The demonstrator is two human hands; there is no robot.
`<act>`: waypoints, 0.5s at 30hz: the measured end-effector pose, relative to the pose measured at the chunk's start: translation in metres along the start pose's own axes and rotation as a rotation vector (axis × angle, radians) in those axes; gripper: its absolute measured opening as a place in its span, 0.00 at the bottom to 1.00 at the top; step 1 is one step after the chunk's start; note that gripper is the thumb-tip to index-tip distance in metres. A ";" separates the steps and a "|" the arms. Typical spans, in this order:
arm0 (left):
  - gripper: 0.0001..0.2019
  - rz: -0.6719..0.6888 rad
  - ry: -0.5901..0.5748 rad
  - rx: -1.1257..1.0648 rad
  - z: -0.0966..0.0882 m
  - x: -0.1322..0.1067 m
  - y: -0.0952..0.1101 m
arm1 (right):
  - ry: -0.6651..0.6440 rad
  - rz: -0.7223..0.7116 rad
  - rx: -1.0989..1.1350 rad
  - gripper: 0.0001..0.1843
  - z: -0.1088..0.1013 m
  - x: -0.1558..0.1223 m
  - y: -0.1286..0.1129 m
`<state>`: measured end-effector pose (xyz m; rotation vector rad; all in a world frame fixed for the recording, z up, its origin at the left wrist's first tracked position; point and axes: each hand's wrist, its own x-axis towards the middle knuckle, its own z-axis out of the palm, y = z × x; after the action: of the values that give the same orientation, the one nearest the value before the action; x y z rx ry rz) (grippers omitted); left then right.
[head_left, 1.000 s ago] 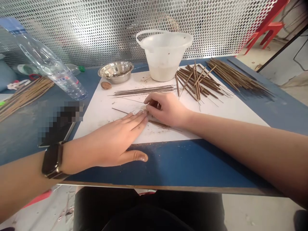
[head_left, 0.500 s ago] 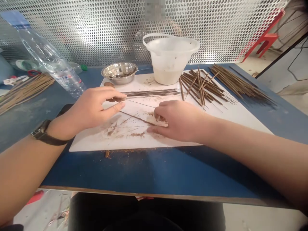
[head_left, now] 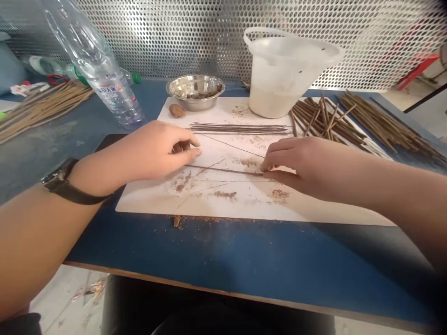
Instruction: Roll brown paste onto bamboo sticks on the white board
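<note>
My left hand (head_left: 157, 149) hovers over the white board (head_left: 223, 202), its curled fingers pinching a small lump of brown paste (head_left: 181, 147). A thin stick coated with brown paste (head_left: 223, 169) lies across the board, and my right hand (head_left: 303, 167) is shut on its right end. A thin, bare stick (head_left: 230, 145) runs just above it. A larger brown lump (head_left: 177, 110) rests near the board's far edge. A neat row of dark incense sticks (head_left: 239, 129) lies beyond my hands. Scattered brown crumbs (head_left: 225, 194) mark the board.
A steel bowl (head_left: 195, 86) and a white plastic bucket (head_left: 279, 79) stand at the board's far edge. Piled incense sticks (head_left: 324, 121) lie to the right. A plastic bottle (head_left: 104, 79) and a stick bundle (head_left: 45, 107) stand left on the blue table (head_left: 244, 246), before a perforated metal screen (head_left: 195, 37).
My hands have moved apart from their position together at mid-board. The left lifted away leftward, the right moved rightward along the coated stick, and the view tilted slightly.
</note>
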<state>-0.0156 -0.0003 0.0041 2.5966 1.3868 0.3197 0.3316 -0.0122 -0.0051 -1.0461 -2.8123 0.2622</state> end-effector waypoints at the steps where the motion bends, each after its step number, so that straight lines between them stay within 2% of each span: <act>1: 0.22 0.012 -0.011 -0.012 0.002 0.000 -0.002 | 0.006 -0.001 -0.011 0.13 0.000 0.000 0.000; 4: 0.20 0.044 -0.028 -0.032 0.004 -0.001 -0.003 | 0.079 0.017 -0.030 0.15 0.005 0.004 -0.014; 7: 0.20 0.039 -0.061 -0.009 0.002 -0.001 0.001 | 0.156 0.011 0.002 0.20 0.019 0.006 -0.044; 11: 0.24 0.015 -0.072 0.020 -0.002 0.000 0.006 | 0.095 -0.008 0.031 0.40 0.040 -0.003 -0.083; 13: 0.23 0.016 -0.051 0.002 -0.002 0.001 0.005 | 0.061 0.009 0.041 0.48 0.047 -0.009 -0.093; 15: 0.22 0.004 -0.040 -0.008 0.001 0.001 0.002 | 0.039 0.037 0.056 0.52 0.051 -0.010 -0.095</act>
<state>-0.0129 -0.0008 0.0043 2.5856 1.3642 0.2718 0.2693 -0.0957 -0.0362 -1.0794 -2.7370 0.3186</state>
